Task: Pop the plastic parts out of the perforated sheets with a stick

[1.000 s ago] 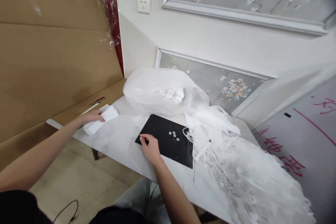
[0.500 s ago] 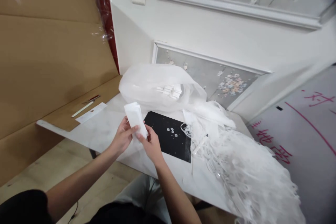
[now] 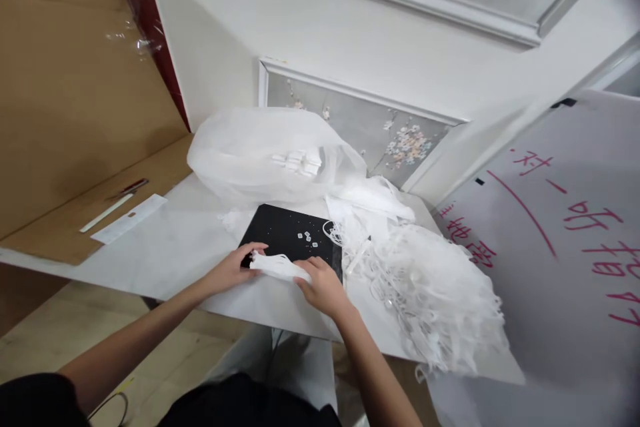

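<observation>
Between my two hands a bundle of thin white strips [image 3: 280, 268] lies level over the front edge of a black mat [image 3: 283, 223], its layers fanned slightly apart along the top. My left hand [image 3: 238, 268] grips its left end, fingers behind and thumb in front. At the right end, my right hand [image 3: 325, 285] is closed round it, thumb below and fingers over the top. What the strips are made of, I cannot tell. Several small white squares [image 3: 307, 238] and tiny specks are scattered on the mat.
Behind the mat sits a translucent white bag [image 3: 225, 147] with white bundles [image 3: 300, 161] inside. A tangled heap of white stringy material [image 3: 440, 293] covers the table's right side. On the left are a white strip with a slot [image 3: 133, 219], a cutter [image 3: 133, 187] and cardboard [image 3: 75, 93].
The bundle has gone from upright to lying lengthwise, lower and nearer the mat. My right hand has moved to its right end, and the hands are farther apart. The view has shifted right.
</observation>
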The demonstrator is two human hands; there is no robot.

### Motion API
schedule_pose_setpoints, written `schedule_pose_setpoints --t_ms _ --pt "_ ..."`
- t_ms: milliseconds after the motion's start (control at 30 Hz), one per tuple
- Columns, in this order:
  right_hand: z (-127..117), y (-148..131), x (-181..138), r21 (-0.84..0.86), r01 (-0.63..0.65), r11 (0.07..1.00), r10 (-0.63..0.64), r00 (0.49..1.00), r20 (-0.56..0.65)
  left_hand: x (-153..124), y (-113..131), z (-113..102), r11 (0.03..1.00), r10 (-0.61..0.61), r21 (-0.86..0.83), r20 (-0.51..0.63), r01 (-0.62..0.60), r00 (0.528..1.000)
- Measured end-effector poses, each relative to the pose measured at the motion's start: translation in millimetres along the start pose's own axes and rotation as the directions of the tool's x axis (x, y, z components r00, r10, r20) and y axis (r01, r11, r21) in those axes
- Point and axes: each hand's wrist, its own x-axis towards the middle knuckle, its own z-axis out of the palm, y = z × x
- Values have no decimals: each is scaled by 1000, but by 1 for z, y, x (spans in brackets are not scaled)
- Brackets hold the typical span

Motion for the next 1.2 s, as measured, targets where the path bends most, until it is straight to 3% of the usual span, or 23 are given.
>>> schedule_pose_setpoints --t_ms 167,367,600,733,933,1200 --pt "16 13 -13 -7 -41 999 41 998 -52 -1 -7 4 995 9 99 80 -16 997" --pt "20 16 -15 -25 -40 999 39 997 -60 6 2 8 997 44 63 161 -55 986" --pt "14 22 -19 -97 -90 991 78 990 -120 15 5 9 982 63 176 74 -75 995" --pt "17 25 -26 -48 -86 995 82 993 -90 16 7 6 965 119 217 130 -145 984" --pt "21 32 -28 19 -111 994 113 988 -109 17 7 7 969 129 206 66 -140 990" --pt "31 34 -17 -49 -178 983 171 977 -128 25 10 11 968 75 228 142 -106 987"
